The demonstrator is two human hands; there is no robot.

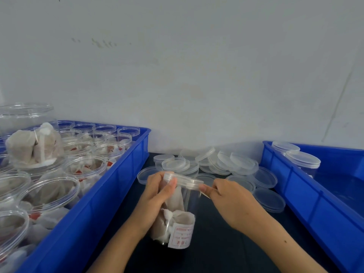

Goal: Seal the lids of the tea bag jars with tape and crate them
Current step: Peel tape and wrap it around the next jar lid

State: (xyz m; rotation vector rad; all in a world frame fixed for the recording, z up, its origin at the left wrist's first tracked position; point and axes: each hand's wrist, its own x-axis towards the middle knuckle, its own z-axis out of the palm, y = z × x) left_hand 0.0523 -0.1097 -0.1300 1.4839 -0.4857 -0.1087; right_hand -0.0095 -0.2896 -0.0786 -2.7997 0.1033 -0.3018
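Observation:
A clear plastic jar (178,217) with tea bags and a white red-printed label stands tilted on the dark table between two blue crates. My left hand (157,192) grips its upper part, thumb pressed on the rim of the clear lid (184,181). My right hand (230,201) pinches at the lid's right edge, where a strip of clear tape may lie; I cannot make the tape out. The left blue crate (110,186) holds several open jars of tea bags. The right blue crate (307,194) holds two lidded jars (302,159) at its far end.
A loose heap of clear lids (222,164) lies on the table behind the jar, against the white wall. A larger jar of tea bags (31,142) stands at the left crate's far left. Dark table surface (216,249) shows between the crates.

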